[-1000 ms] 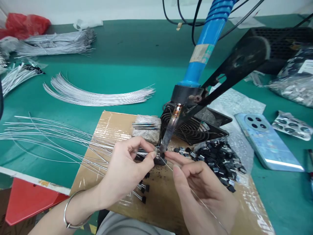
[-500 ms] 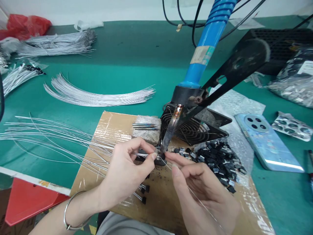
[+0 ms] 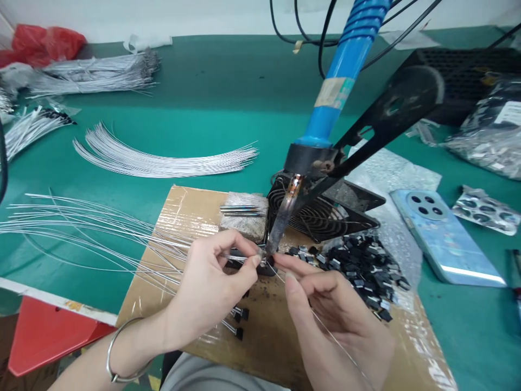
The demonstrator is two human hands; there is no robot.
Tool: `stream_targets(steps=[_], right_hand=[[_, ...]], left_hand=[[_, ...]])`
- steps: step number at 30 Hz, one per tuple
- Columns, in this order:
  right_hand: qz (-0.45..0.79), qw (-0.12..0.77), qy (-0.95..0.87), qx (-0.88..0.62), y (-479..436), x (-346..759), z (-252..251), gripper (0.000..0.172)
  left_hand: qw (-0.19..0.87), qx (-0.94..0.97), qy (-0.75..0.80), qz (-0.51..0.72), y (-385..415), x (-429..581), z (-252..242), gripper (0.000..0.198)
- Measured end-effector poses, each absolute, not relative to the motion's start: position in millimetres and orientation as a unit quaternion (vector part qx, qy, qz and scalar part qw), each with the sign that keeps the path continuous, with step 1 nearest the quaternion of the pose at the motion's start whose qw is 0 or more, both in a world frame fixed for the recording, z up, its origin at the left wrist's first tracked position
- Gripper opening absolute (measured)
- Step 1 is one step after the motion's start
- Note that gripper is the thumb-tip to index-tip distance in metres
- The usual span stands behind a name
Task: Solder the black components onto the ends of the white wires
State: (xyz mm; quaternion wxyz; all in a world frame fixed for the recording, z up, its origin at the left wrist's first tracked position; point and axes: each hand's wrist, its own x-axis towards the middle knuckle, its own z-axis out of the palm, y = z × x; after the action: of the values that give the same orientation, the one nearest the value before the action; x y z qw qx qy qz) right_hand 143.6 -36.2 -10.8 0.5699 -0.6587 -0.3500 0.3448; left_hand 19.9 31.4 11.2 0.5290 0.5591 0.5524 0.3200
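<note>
My left hand point(image 3: 215, 290) pinches thin white wires point(image 3: 158, 239) between thumb and index finger; their long tails trail off to the left. Just beyond those fingertips is the dark tip of a blue-handled soldering iron point(image 3: 328, 108), fixed point-down in a black stand point(image 3: 391, 119). A thin strand of solder wire point(image 3: 337, 343) passes through my right hand point(image 3: 342, 326), its fingers closed on it and its end by the iron's tip. What lies right at the tip is small and partly hidden by my fingers. Finished-looking wire ends with black connectors point(image 3: 238, 323) lie below my left hand.
Cardboard point(image 3: 277, 336) covers the work spot. A black fan point(image 3: 321, 212) stands behind the tip, with a pile of small black connectors point(image 3: 362, 266) to its right. A blue phone point(image 3: 443, 233) lies further right. A bundle of white wires point(image 3: 163, 163) rests behind.
The soldering iron and its stand have shifted very slightly to the left. My right hand has also moved a touch left; my left hand stays in place.
</note>
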Motion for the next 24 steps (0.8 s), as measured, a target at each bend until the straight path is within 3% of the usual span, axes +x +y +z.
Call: stream_targets(steps=[24], right_hand=[[0.316, 0.563, -0.372, -0.667, -36.7, 144.4, -12.2, 0.024]], left_hand=[[0.519, 0.567, 0.556, 0.316, 31.4, 18.7, 13.1, 0.006]])
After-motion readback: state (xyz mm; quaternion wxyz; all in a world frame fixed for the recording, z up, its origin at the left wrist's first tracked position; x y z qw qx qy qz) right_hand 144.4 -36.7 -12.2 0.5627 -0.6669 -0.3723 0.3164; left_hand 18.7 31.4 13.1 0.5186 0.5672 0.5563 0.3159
